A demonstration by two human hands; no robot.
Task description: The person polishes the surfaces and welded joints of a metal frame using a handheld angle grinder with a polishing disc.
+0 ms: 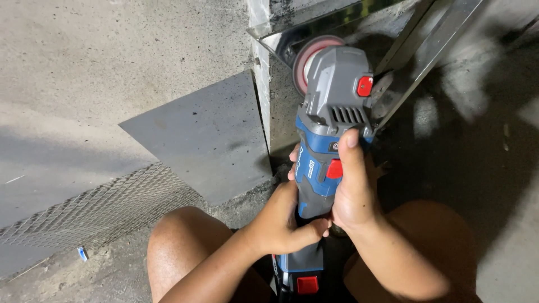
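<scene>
Your right hand's fingers [352, 147] are wrapped tight around the neck of the blue and grey angle grinder [328, 134], the thumb laid forward along the top of the body, just short of the grey gear head and beside the red slide switch. Your left hand's fingers [294, 160] curl round the far side of the same body, and its thumb crosses underneath to meet your right palm, so both hands are clamped on the one tool. The grinder points away from you, and its reddish disc [312, 60] sits at the corner where a shiny metal strip [337, 22] meets the concrete post [264, 84]; whether the disc is touching the metal or just off it cannot be told from here.

As it looks, you are in the grinding or polishing pass itself, tool already brought to the work. The next stretch calls for a firm two-handed hold, the disc kept at a steady angle and eased along the edge.

Your right hand [353, 196] sits on top with the wrist bent slightly down; your left hand [278, 221] comes in low from the side. Both forearms pass between your bare knees, and you are low over the concrete floor [84, 56]. A grey sheet [208, 134] and wire mesh [95, 210] lie to your left.
</scene>
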